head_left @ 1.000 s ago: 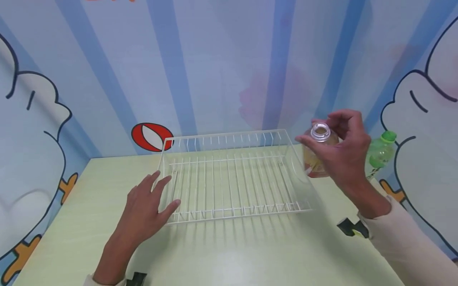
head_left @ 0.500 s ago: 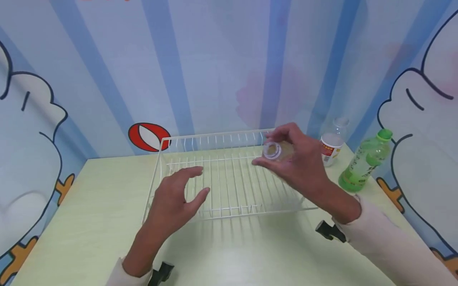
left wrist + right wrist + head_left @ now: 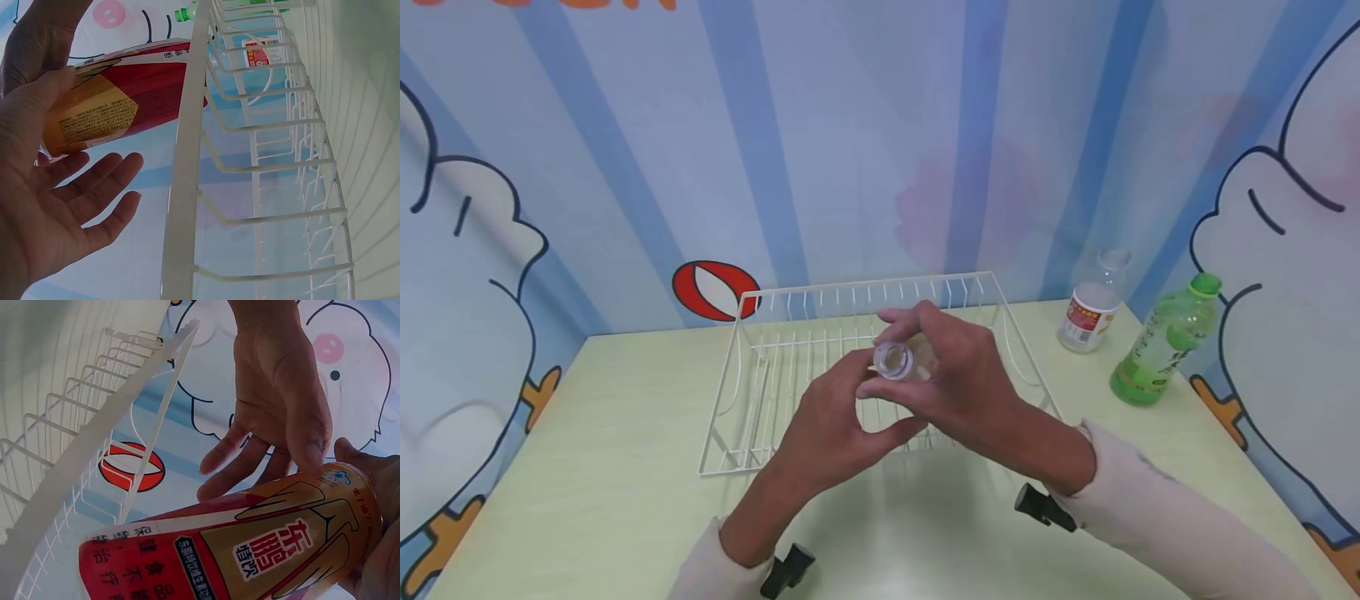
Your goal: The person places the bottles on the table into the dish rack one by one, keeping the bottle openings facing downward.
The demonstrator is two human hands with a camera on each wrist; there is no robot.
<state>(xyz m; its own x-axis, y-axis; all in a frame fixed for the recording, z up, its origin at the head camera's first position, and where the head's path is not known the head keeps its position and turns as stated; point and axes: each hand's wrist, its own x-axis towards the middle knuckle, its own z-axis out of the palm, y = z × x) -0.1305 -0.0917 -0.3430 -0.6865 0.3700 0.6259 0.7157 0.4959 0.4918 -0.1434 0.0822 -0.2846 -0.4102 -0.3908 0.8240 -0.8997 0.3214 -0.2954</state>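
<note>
My right hand (image 3: 973, 383) grips an uncapped bottle (image 3: 893, 360) near its neck, above the white wire rack (image 3: 718, 437). A red and gold label covers the bottle (image 3: 281, 534) in the right wrist view, where it lies tilted. Close against the bottle is my left hand (image 3: 827, 429), thumb and fingers spread around it. In the left wrist view the fingers of my left hand (image 3: 47, 225) are loosely extended beside the bottle (image 3: 128, 103); its thumb appears to touch the end nearest my right hand (image 3: 44, 40). The bottle's body is mostly hidden in the head view.
Right of the rack stand a clear bottle with a red and white label (image 3: 1086, 318) and a green-capped bottle (image 3: 1161, 346) with a green base. Behind the pale table (image 3: 587, 467) is a blue striped backdrop (image 3: 865, 167) with cartoon figures.
My right hand has carried the bottle leftward from the rack's right side to above its middle. My left hand has moved right from the rack's left edge to meet it.
</note>
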